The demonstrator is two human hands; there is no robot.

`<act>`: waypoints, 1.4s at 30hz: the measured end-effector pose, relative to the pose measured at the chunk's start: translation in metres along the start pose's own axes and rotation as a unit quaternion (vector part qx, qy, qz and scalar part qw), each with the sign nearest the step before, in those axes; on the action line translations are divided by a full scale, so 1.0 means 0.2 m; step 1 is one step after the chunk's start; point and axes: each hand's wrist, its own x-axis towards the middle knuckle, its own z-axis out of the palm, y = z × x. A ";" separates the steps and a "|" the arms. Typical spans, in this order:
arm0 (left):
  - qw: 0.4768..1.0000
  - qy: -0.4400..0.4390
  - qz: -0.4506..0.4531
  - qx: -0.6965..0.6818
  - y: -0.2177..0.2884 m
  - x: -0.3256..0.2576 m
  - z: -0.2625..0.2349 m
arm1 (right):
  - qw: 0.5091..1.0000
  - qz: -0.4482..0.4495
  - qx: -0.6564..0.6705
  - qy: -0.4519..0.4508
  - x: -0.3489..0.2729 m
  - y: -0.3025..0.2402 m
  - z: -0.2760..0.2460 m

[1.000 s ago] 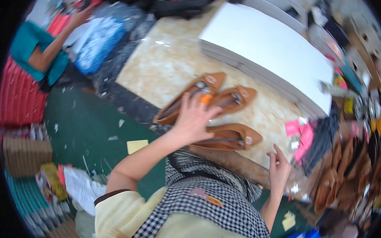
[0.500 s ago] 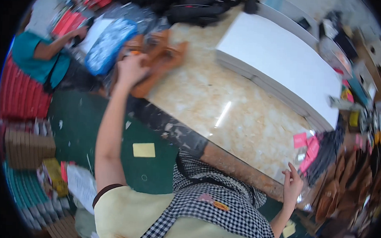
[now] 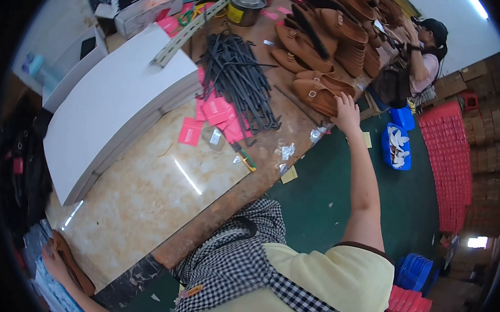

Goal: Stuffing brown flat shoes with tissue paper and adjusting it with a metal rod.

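At the upper right, my right hand (image 3: 347,115) reaches across to the near end of a row of brown shoes. Its fingers close over the heel of a brown buckled shoe (image 3: 316,96), whose pair lies against it. Far to the lower left, my left hand (image 3: 56,263) is beside another brown shoe (image 3: 75,262) on the table's edge; its fingers are partly hidden, so its grip is unclear. Several more brown shoes (image 3: 301,45) crowd the table beyond my right hand.
A bundle of dark thin rods (image 3: 240,79) lies beside pink cards (image 3: 215,110). A large stack of white board (image 3: 114,109) covers the far left. A tin can (image 3: 245,10) stands at the back. A blue basket (image 3: 396,147) sits on the green floor; another person (image 3: 421,63) works at right.
My view has swung right. My right arm, low over the table before, now stretches to the brown shoes. My left hand stays among brown shoes at the left end.
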 end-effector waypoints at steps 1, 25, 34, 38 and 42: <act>0.996 0.016 0.064 0.064 0.49 0.04 0.00 | 0.998 0.016 -0.054 -0.020 -0.02 0.11 0.08; 0.616 -0.420 -0.146 -0.650 2.11 -0.85 0.17 | 0.985 -0.138 0.097 0.016 0.71 -0.01 0.32; 0.645 -0.176 -0.334 -0.664 1.77 -1.02 0.22 | 0.984 -0.097 0.135 -0.070 0.73 -0.13 0.29; 0.638 -0.157 -0.330 -0.677 1.78 -1.04 0.20 | 0.957 -0.163 0.201 0.131 0.87 -0.22 0.10; 0.643 -0.202 -0.353 -0.649 1.87 -1.00 0.09 | 0.972 -0.071 0.207 0.090 1.18 -0.42 0.19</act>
